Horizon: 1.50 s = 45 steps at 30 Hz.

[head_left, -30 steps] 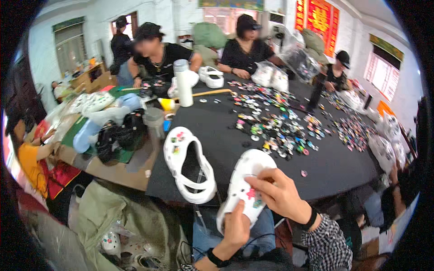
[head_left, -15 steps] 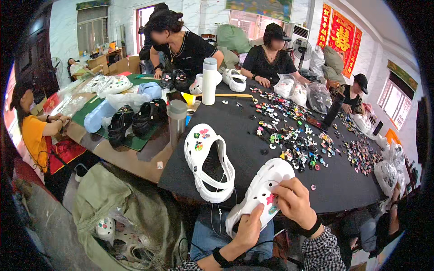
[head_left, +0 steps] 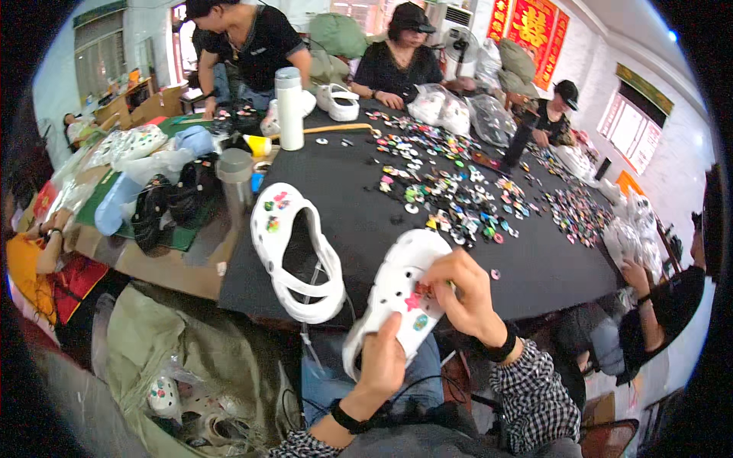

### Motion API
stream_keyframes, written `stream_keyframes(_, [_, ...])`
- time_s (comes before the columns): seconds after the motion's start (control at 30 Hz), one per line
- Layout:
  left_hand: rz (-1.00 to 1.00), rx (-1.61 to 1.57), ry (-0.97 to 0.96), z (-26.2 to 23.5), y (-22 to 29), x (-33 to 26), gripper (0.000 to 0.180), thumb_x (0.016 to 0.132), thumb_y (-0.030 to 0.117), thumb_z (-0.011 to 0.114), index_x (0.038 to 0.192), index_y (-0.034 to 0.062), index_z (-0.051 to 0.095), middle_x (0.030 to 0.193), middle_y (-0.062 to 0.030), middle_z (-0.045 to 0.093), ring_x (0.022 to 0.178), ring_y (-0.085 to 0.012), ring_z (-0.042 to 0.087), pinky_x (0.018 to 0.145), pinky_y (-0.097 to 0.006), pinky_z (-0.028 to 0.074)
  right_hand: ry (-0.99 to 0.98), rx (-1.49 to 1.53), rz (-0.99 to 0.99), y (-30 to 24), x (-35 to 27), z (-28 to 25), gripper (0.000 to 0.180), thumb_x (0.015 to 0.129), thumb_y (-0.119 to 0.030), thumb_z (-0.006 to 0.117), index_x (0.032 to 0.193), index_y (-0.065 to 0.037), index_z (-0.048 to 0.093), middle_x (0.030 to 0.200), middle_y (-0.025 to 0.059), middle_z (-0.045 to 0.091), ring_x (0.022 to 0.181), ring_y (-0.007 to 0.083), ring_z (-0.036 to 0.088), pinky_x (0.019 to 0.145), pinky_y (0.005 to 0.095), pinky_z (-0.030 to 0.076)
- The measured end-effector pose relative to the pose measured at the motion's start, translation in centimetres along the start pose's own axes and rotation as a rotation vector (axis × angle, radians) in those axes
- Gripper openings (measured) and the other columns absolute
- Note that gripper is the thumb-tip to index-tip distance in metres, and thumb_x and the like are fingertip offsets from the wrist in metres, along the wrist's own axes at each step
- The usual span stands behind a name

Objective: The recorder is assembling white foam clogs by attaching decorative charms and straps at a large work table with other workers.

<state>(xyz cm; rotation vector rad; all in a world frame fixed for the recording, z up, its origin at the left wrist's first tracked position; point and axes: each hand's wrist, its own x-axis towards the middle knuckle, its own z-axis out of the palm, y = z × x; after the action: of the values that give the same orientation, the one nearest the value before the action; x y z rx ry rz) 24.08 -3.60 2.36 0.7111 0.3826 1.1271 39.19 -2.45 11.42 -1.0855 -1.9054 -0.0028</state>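
Note:
A white clog with holes in its upper is tilted in front of me, over my lap at the table's near edge. My left hand grips it by the heel opening, thumb on top. A pink star-shaped charm and a round green charm sit on its upper. My right hand pinches a small reddish charm against the upper beside the star; fingers partly hide it. Left of these, a second white clog with several colourful charms on its toe lies on the black table.
Loose charms are heaped across the table. A white bottle and a steel tumbler stand beyond the second clog. Black clogs lie at left. A green sack holding clogs is below left. Several co-workers sit or stand around.
The view has swung right, so everything sits further left in the picture. A reddish charm now shows at my right fingertips. The co-worker in black at far left leans differently.

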Motion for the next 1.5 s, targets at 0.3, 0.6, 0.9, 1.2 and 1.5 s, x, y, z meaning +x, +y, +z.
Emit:
stream_keyframes(0.3, [-0.007, -0.264, 0.102, 1.3, 0.6, -0.5, 0.04, 0.095, 0.016, 0.047, 0.13, -0.0035, 0.045, 0.126, -0.0111, 0.055, 0.113, -0.02, 0.056, 0.1, -0.035, 0.041, 0.068, 0.495, 0.333, -1.3, 0.6, -1.1, 0.024, 0.089, 0.004, 0.054, 0.112, 0.0, 0.06, 0.098, 0.0067, 0.052, 0.081, 0.0113, 0.06, 0.068, 0.0232, 0.049])
stream_keyframes(0.6, [-0.065, -0.074, 0.081, 1.0, -0.1, -2.0, 0.035, 0.091, 0.004, 0.05, 0.124, -0.0059, 0.05, 0.121, -0.0101, 0.056, 0.111, -0.0204, 0.054, 0.098, -0.033, 0.04, 0.037, 0.226, 0.336, -3.5, -1.0, -1.6, 0.017, 0.078, 0.001, 0.069, 0.093, -0.004, 0.066, 0.09, 0.0064, 0.062, 0.076, 0.012, 0.059, 0.063, 0.0253, 0.047])
stream_keyframes(0.9, [0.011, 0.153, 0.031, 1.7, -2.1, -3.5, 0.017, 0.091, 0.005, 0.058, 0.108, 0.0005, 0.057, 0.091, 0.0026, 0.053, 0.075, -0.0045, 0.046, 0.063, -0.021, 0.04, 0.208, 0.044, 0.381, -5.3, -4.6, -1.1, 0.02, 0.071, 0.006, 0.073, 0.089, 0.0, 0.065, 0.09, 0.006, 0.061, 0.073, 0.0122, 0.06, 0.064, 0.0242, 0.049])
stream_keyframes(1.2, [0.122, 0.271, -0.008, 0.6, -3.5, -3.7, 0.024, 0.09, 0.004, 0.058, 0.113, -0.0031, 0.056, 0.097, -0.0026, 0.057, 0.081, -0.0094, 0.05, 0.07, -0.025, 0.044, 0.282, -0.09, 0.477, -7.0, -5.1, -0.4, 0.02, 0.071, 0.003, 0.074, 0.087, 0.0, 0.064, 0.084, 0.0077, 0.062, 0.068, 0.0145, 0.061, 0.063, 0.0253, 0.049])
stream_keyframes(1.5, [0.128, 0.171, -0.026, 0.2, -2.6, -2.9, 0.033, 0.09, 0.003, 0.057, 0.122, -0.0038, 0.054, 0.114, -0.0074, 0.059, 0.102, -0.0156, 0.054, 0.09, -0.029, 0.043, -0.002, -0.295, 0.353, -8.1, -3.2, -1.7, 0.017, 0.074, -0.002, 0.072, 0.089, -0.001, 0.064, 0.086, 0.0107, 0.065, 0.071, 0.0244, 0.065, 0.062, 0.032, 0.052])
